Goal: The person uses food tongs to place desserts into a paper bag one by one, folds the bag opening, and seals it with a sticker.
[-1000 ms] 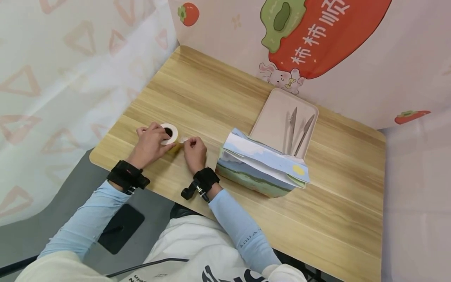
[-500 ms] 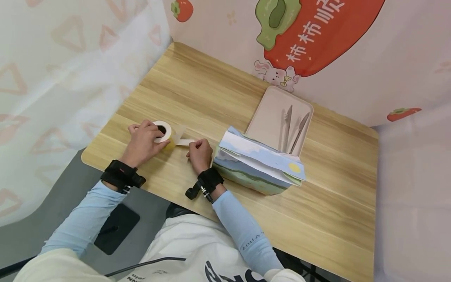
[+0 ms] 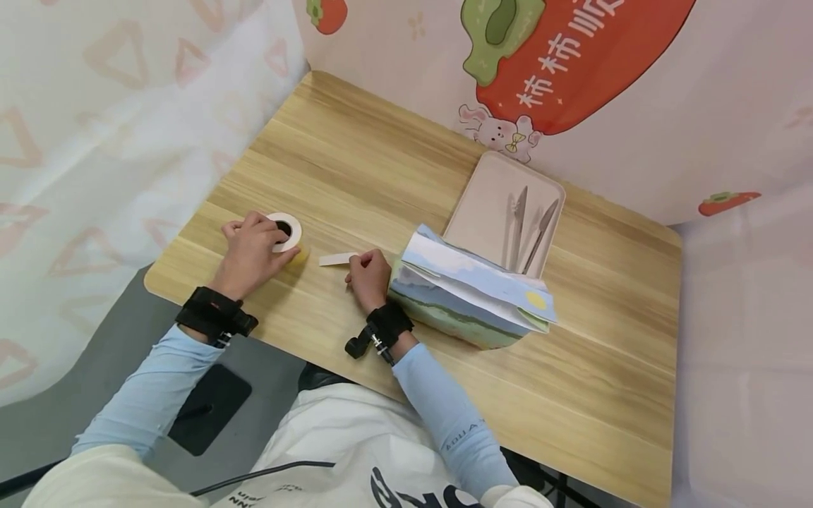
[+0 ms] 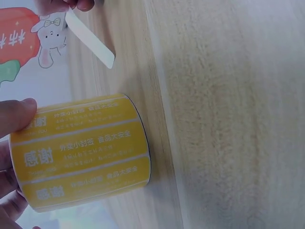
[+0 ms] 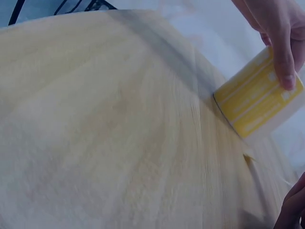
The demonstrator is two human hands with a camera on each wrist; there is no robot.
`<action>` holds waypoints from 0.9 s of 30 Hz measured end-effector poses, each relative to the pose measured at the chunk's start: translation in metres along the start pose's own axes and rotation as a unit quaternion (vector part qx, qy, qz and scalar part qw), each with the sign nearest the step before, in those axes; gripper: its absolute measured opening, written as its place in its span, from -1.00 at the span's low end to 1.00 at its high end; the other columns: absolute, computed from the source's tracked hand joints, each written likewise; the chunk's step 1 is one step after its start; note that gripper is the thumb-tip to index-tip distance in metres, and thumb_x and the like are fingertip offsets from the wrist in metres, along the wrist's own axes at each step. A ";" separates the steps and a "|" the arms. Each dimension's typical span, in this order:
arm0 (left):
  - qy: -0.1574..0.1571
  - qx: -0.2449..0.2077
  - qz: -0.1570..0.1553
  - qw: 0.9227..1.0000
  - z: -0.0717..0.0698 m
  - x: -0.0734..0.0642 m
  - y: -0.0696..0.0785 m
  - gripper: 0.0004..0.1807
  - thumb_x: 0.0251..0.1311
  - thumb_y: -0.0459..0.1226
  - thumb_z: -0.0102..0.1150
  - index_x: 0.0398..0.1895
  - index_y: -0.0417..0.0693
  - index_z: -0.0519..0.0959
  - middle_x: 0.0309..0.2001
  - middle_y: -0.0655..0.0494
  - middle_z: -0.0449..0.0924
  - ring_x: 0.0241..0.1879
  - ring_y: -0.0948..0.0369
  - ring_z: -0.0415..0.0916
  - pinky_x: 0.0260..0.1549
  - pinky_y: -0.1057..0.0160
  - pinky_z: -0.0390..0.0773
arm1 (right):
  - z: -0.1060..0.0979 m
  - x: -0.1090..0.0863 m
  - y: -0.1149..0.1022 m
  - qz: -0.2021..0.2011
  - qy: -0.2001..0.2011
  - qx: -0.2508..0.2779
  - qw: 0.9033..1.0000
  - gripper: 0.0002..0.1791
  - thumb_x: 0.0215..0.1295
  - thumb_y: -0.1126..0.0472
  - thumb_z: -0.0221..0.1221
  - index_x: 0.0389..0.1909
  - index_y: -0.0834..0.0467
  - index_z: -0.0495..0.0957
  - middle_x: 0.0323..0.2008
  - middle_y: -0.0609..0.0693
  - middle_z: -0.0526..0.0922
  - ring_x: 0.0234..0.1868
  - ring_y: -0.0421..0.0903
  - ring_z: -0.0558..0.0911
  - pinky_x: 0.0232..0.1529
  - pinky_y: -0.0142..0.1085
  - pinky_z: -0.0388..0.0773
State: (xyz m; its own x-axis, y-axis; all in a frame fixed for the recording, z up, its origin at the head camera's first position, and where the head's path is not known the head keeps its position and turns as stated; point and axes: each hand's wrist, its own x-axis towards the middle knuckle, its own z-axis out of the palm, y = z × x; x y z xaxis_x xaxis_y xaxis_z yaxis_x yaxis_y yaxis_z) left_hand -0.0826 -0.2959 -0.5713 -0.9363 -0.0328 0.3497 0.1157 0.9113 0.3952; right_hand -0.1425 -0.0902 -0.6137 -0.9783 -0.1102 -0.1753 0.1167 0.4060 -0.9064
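Observation:
In the head view, my left hand (image 3: pixel 248 257) grips an upright roll of labels (image 3: pixel 295 229) by its top, fingers in the dark core. The left wrist view shows the roll's yellow printed labels (image 4: pixel 86 148) facing the camera, its lower end on or close to the table. Apart from the roll, to its right, my right hand (image 3: pixel 371 280) pinches a single label (image 3: pixel 336 259) by one end. The label's pale side shows, and its free end points left toward the roll. Just right of that hand stands a landscape-printed paper bag (image 3: pixel 470 303), its top folded over.
Behind the bag lies a pale pink tray (image 3: pixel 489 183) bearing two metal knives (image 3: pixel 519 226). The wooden table (image 3: pixel 571 395) meets printed curtains (image 3: pixel 635 162) at the back and left. A black wrist strap (image 3: pixel 216 314) with a camera sits on each wrist.
The right hand has drawn a label away from the roll to the right; the label is now separate. The left hand and roll have shifted slightly left.

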 end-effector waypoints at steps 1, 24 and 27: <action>-0.004 0.001 -0.003 1.000 0.000 0.000 0.001 -0.75 0.05 -0.20 0.48 -0.38 -0.23 0.71 -0.29 -0.22 0.67 -0.04 -0.14 0.38 -0.07 -0.35 0.13 | -0.001 0.002 0.001 -0.001 0.000 -0.006 1.000 -0.92 0.28 0.22 0.08 -0.40 0.10 0.44 -0.75 -0.09 0.55 -0.76 -0.26 0.52 -0.67 -0.44 0.35; 0.035 -0.057 0.133 0.989 -0.081 0.047 0.062 -0.56 0.09 -0.31 0.43 0.03 -0.27 0.57 -0.09 -0.22 0.60 -0.04 -0.19 0.44 -0.28 -0.12 0.13 | -0.037 -0.021 -0.039 -0.160 -0.145 0.122 0.969 -0.72 0.29 0.52 -0.03 -0.04 0.31 0.53 -0.03 0.28 0.51 -0.22 0.21 0.56 -0.14 -0.40 0.39; 0.041 -0.062 0.154 0.985 -0.084 0.053 0.062 -0.62 0.10 -0.35 0.41 -0.01 -0.29 0.58 -0.14 -0.20 0.62 -0.08 -0.16 0.50 -0.28 -0.09 0.20 | -0.046 -0.025 -0.051 -0.213 -0.133 0.150 0.956 -0.76 0.30 0.54 -0.04 -0.12 0.42 0.56 -0.08 0.35 0.49 -0.21 0.01 0.49 -0.14 -0.40 0.37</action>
State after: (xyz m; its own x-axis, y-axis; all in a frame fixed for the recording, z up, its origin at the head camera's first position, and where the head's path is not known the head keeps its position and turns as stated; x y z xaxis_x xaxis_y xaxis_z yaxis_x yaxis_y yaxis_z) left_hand -0.0971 -0.2753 -0.4567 -0.8210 0.2000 0.5348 0.4350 0.8258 0.3589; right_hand -0.1315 -0.0659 -0.5454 -0.8748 -0.4499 0.1797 -0.2002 -0.0020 -0.9797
